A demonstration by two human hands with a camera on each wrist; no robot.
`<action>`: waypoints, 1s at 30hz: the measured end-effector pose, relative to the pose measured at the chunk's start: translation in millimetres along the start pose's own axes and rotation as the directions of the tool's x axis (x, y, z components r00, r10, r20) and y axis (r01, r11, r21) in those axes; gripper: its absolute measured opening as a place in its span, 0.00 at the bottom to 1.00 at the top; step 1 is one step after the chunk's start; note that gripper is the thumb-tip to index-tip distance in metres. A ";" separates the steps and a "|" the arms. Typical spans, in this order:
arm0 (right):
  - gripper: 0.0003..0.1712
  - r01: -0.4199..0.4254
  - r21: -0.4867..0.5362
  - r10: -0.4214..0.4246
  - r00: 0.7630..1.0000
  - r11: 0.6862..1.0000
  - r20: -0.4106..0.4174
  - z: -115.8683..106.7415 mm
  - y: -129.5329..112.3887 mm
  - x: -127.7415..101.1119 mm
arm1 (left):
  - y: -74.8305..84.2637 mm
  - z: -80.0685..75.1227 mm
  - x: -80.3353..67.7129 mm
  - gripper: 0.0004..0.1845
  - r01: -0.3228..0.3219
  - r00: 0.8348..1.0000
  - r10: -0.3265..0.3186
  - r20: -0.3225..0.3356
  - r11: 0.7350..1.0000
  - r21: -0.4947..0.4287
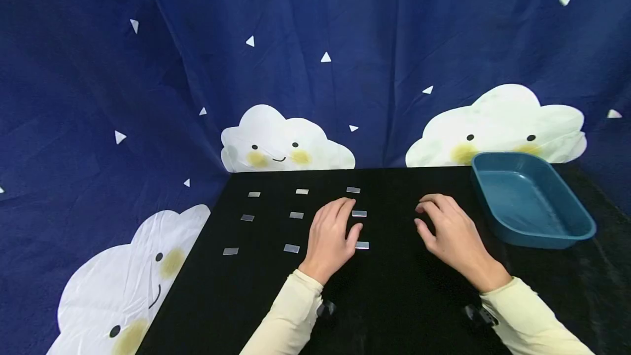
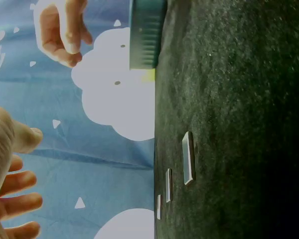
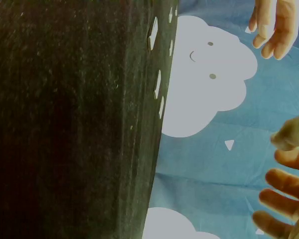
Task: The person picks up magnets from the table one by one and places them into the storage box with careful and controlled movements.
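My left hand (image 1: 330, 239) hovers over the black table among several small flat rectangular pieces, its fingers loosely bent and holding nothing. The nearest pieces are a shiny one (image 1: 362, 245) beside the thumb and another (image 1: 359, 213) by the fingertips. In the left wrist view that hand (image 2: 15, 179) is raised off the surface, apart from the pieces (image 2: 188, 158). To the right, my right hand (image 1: 455, 237) is also in the air, relaxed, with nothing in its grasp. The right wrist view shows its fingers (image 3: 279, 204) slightly curved and separate.
A blue rectangular tub (image 1: 542, 239) stands at the table's right, beyond the right hand. More pieces (image 1: 291, 248) lie in rough rows on the black cloth (image 1: 394, 300). Behind hangs a blue curtain (image 1: 296, 4) with white clouds and triangles.
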State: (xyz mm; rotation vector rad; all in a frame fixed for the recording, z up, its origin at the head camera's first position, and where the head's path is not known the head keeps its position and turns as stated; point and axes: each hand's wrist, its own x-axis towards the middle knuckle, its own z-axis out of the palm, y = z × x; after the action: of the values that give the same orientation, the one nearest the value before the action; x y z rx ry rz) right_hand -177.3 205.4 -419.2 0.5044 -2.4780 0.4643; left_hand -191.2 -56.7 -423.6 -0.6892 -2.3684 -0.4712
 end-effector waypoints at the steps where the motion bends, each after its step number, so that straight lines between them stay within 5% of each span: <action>1: 0.16 -0.006 -0.003 0.006 1.000 1.000 0.014 -0.3 0.5 -0.4 | 0.2 -0.2 -0.4 0.24 0.008 1.000 -0.008 -0.001 1.000 -0.010; 13: 0.21 -0.044 -0.031 0.047 0.994 0.999 0.100 -6.9 13.5 -4.8 | 3.8 -2.7 0.1 0.24 0.057 0.998 -0.054 0.038 0.995 -0.080; 30: 0.24 0.007 -0.156 0.030 0.972 0.988 0.233 -24.4 45.9 -12.0 | -6.7 -3.0 -6.0 0.25 0.099 0.995 -0.098 0.031 0.994 -0.045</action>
State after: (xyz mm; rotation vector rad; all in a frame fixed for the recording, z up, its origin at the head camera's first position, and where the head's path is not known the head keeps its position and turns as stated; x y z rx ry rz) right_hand -177.5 258.7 -417.0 0.5066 -2.7181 0.2225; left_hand -189.6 -65.7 -426.3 -0.6056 -2.4333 -0.5633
